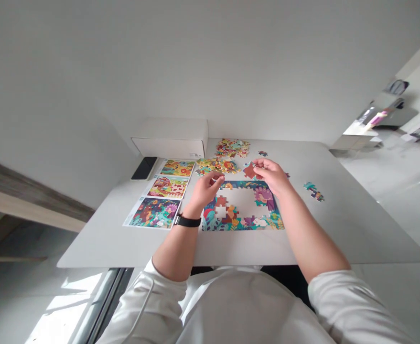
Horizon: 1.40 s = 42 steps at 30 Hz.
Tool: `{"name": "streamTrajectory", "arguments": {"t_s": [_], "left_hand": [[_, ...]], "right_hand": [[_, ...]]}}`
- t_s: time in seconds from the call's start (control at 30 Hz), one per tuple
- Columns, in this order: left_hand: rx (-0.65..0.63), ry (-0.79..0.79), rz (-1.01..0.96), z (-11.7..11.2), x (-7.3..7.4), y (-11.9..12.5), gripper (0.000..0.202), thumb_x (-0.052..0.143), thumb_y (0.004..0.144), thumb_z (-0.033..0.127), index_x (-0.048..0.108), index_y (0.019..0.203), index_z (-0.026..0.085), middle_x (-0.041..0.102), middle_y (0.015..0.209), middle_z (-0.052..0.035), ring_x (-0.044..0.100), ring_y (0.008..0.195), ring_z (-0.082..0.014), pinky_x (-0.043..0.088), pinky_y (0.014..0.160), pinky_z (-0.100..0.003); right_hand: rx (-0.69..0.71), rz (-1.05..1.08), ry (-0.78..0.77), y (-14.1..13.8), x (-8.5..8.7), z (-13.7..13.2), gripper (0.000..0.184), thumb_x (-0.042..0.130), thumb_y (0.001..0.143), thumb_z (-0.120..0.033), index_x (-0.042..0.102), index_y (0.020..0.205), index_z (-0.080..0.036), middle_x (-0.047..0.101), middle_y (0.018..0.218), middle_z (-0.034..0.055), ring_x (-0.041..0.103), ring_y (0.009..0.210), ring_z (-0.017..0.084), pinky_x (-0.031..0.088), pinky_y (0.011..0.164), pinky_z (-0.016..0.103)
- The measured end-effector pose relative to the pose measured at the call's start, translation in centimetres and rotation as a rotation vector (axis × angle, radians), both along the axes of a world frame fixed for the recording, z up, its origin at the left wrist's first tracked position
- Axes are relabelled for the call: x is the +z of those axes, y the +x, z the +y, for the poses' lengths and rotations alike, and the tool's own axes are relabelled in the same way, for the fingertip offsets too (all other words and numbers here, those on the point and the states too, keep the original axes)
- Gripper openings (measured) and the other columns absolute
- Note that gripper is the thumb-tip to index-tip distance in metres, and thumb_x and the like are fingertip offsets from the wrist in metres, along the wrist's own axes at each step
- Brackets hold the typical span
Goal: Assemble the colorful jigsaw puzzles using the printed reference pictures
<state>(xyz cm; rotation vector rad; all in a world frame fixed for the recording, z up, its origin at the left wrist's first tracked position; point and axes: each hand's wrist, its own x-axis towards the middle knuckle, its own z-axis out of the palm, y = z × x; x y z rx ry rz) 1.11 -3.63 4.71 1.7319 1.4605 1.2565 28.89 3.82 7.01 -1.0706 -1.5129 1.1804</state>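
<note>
My right hand (270,174) is raised over the far edge of the puzzle, pinching a reddish-brown jigsaw piece (249,171) between thumb and fingers. Opposite it, my left hand (209,187) hovers above the puzzle's upper left corner. Its fingers are curled, thumb and forefinger tips close together, with no piece showing between them. Below both hands lies the partly assembled jigsaw puzzle (276,222). Its colourful border is joined, and a few reddish-brown and orange pieces sit inside at the left. A pale area shows in its middle. My left forearm covers part of its left side.
Yellowish pieces (219,165) and a mixed pile (233,147) lie behind the puzzle. Loose pieces (314,191) are at right, another piece (263,153) at the back. Picture sheets (156,203), a dark phone (144,168) and a white box (170,136) stand left on the white table (353,229).
</note>
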Motion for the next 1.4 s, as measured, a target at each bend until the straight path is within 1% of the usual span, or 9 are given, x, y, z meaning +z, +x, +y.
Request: {"name": "streamTrajectory", "arguments": {"t_s": [0.17, 0.3, 0.4, 0.5, 0.7, 0.93, 1.07, 1.17, 1.4], "left_hand": [[-0.113, -0.026, -0.251, 0.0, -0.5, 0.8, 0.054, 0.067, 0.096, 0.071, 0.073, 0.107, 0.019, 0.070, 0.087, -0.0035, 0.054, 0.068, -0.0127, 0.043, 0.062, -0.025], [-0.107, -0.076, -0.338, -0.1, -0.9, 0.4, 0.057, 0.069, 0.093, 0.075, 0.070, 0.104, 0.020, 0.068, 0.085, -0.0018, 0.046, 0.059, -0.0095, 0.039, 0.056, -0.024], [-0.099, -0.101, -0.363, -0.5, -0.9, 0.1, 0.056, 0.072, 0.092, 0.075, 0.071, 0.102, 0.020, 0.066, 0.079, -0.0006, 0.045, 0.057, -0.0091, 0.037, 0.053, -0.024], [-0.145, -0.157, -0.324, -0.8, -1.1, 0.1, 0.057, 0.075, 0.090, 0.074, 0.073, 0.103, 0.018, 0.062, 0.072, 0.0006, 0.047, 0.057, -0.0101, 0.035, 0.052, -0.025], [-0.254, -0.203, -0.243, -0.5, -1.7, 0.3, 0.054, 0.089, 0.080, 0.063, 0.078, 0.103, 0.016, 0.075, 0.085, -0.0062, 0.064, 0.070, -0.0144, 0.047, 0.062, -0.026], [-0.374, -0.356, -0.233, -0.7, -1.6, 0.4, 0.041, 0.088, 0.080, 0.053, 0.073, 0.088, 0.016, 0.068, 0.067, -0.0016, 0.058, 0.055, -0.0132, 0.043, 0.054, -0.026], [-0.303, -0.308, -0.302, -0.6, -1.5, 0.1, 0.041, 0.087, 0.081, 0.053, 0.070, 0.091, 0.017, 0.061, 0.063, 0.0029, 0.050, 0.052, -0.0093, 0.035, 0.051, -0.024], [-0.239, -0.273, -0.349, -0.5, -1.7, -0.1, 0.042, 0.086, 0.082, 0.055, 0.070, 0.095, 0.018, 0.060, 0.064, 0.0044, 0.046, 0.050, -0.0074, 0.033, 0.049, -0.022], [-0.257, -0.315, -0.305, -0.6, -1.4, -0.1, 0.047, 0.089, 0.079, 0.058, 0.070, 0.091, 0.017, 0.064, 0.066, 0.0025, 0.048, 0.051, -0.0072, 0.036, 0.050, -0.022]], "right_hand": [[0.031, 0.064, -0.059, -2.8, -2.6, -3.9, 0.046, 0.081, 0.079, -0.053, 0.075, 0.117, -0.027, 0.074, 0.105, 0.0034, 0.072, 0.092, 0.020, 0.060, 0.081, 0.033], [0.025, 0.059, -0.115, -3.7, -4.9, -4.7, 0.049, 0.080, 0.076, -0.057, 0.075, 0.113, -0.026, 0.078, 0.099, 0.0029, 0.073, 0.090, 0.021, 0.058, 0.083, 0.035], [0.043, 0.046, -0.155, -4.0, -5.7, -4.8, 0.048, 0.080, 0.073, -0.056, 0.077, 0.111, -0.026, 0.081, 0.103, 0.0040, 0.074, 0.092, 0.021, 0.057, 0.083, 0.034], [0.106, 0.055, -0.165, -4.3, -5.9, -5.1, 0.045, 0.081, 0.074, -0.052, 0.079, 0.111, -0.025, 0.082, 0.103, 0.0037, 0.074, 0.089, 0.021, 0.056, 0.081, 0.033], [0.167, 0.072, -0.129, -4.9, -5.7, -5.6, 0.043, 0.084, 0.077, -0.049, 0.079, 0.111, -0.024, 0.081, 0.101, 0.0038, 0.072, 0.088, 0.020, 0.057, 0.081, 0.033], [0.187, 0.055, -0.094, -4.9, -5.7, -5.8, 0.047, 0.088, 0.076, -0.056, 0.078, 0.109, -0.024, 0.079, 0.102, 0.0061, 0.071, 0.094, 0.022, 0.059, 0.085, 0.036], [0.114, 0.010, -0.088, -4.7, -5.5, -5.9, 0.048, 0.078, 0.084, -0.066, 0.077, 0.112, -0.027, 0.078, 0.100, 0.0033, 0.069, 0.087, 0.021, 0.057, 0.078, 0.033], [0.094, 0.042, -0.100, -4.6, -5.4, -5.8, 0.047, 0.079, 0.083, -0.067, 0.075, 0.108, -0.027, 0.078, 0.101, 0.0024, 0.068, 0.086, 0.020, 0.055, 0.075, 0.032], [0.074, 0.044, -0.036, -4.7, -5.7, -5.6, 0.041, 0.082, 0.080, -0.062, 0.070, 0.094, -0.025, 0.072, 0.082, 0.0002, 0.062, 0.078, 0.019, 0.050, 0.073, 0.032]]}}
